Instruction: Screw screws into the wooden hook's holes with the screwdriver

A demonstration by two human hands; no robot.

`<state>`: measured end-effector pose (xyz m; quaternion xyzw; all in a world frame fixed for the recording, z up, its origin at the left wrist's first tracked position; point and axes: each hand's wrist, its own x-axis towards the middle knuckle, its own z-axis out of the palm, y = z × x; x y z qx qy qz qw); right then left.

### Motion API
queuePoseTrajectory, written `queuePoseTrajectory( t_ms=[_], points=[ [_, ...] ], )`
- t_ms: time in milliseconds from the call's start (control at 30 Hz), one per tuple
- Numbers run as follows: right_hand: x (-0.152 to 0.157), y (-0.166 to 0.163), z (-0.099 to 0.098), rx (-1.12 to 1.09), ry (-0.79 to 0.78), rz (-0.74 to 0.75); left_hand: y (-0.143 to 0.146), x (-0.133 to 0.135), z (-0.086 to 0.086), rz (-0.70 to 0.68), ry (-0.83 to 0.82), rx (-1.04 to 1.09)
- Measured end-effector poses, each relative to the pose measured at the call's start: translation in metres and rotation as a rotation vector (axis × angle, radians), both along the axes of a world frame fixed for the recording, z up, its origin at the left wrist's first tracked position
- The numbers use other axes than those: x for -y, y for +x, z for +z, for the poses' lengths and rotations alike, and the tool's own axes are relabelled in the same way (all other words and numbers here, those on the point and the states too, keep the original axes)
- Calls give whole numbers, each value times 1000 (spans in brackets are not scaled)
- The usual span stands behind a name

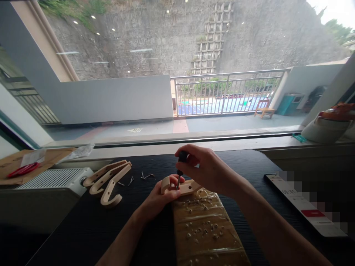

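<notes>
My left hand (163,192) is closed around the curved end of a pale wooden hook (186,187), which lies on the far end of a taped cardboard block (203,231). In my right hand (203,164) is a screwdriver (182,158) with a dark handle, held upright. Its shaft points down to the wood beside my left fingertips; whether a screw is under the tip I cannot make out. A dark hole shows in the hook's flat arm. Several more wooden hooks (111,188) lie to the left, with loose screws (144,176) near them on the black table (149,236).
A tablet or phone (307,210) showing a timer lies at the right. Small holes dot the block's taped top. Left of the table stand a white radiator (55,179), cardboard and red scissors (23,170). A window sill (144,146) runs behind, with a white pot (324,127) at right.
</notes>
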<state>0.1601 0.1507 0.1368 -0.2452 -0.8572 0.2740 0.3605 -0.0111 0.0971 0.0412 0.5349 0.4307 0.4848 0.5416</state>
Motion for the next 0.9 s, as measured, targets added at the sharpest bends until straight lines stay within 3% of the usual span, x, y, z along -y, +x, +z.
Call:
queuePoseTrajectory(
  t_ms=[667, 900],
  points=[
    [0, -1, 0, 11, -34, 50, 2, 2, 5, 17, -47, 19],
    [-2, -2, -2, 32, 93, 114, 2, 2, 9, 4, -5, -31]
  ],
)
